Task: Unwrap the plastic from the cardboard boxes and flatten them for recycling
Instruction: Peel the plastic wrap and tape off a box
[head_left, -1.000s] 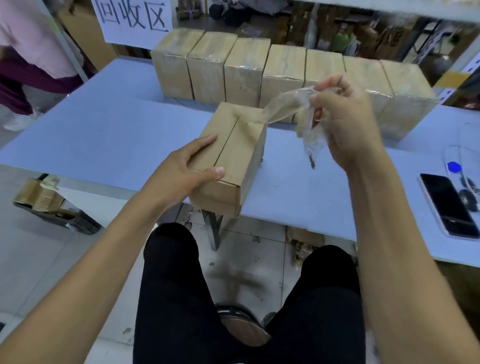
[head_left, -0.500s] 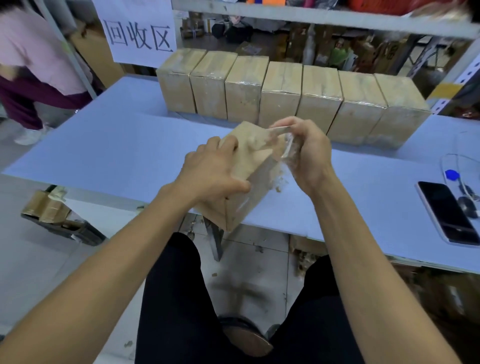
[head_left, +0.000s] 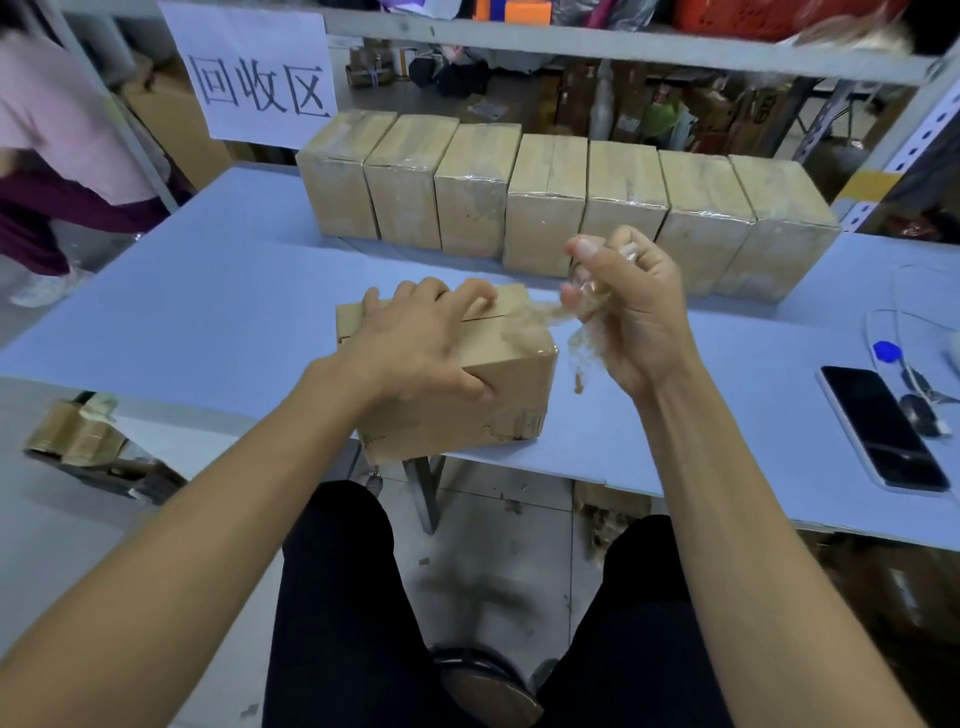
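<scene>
Pale blue table fills the workspace, with a cardboard box at its near edge, partly overhanging. His left hand grips the box top; his right hand, just beside the box, clutches bunched plastic wrap trailing from it. Behind the box stands a row of wrapped boxes. A hard tug could drag the overhanging box off the edge.
</scene>
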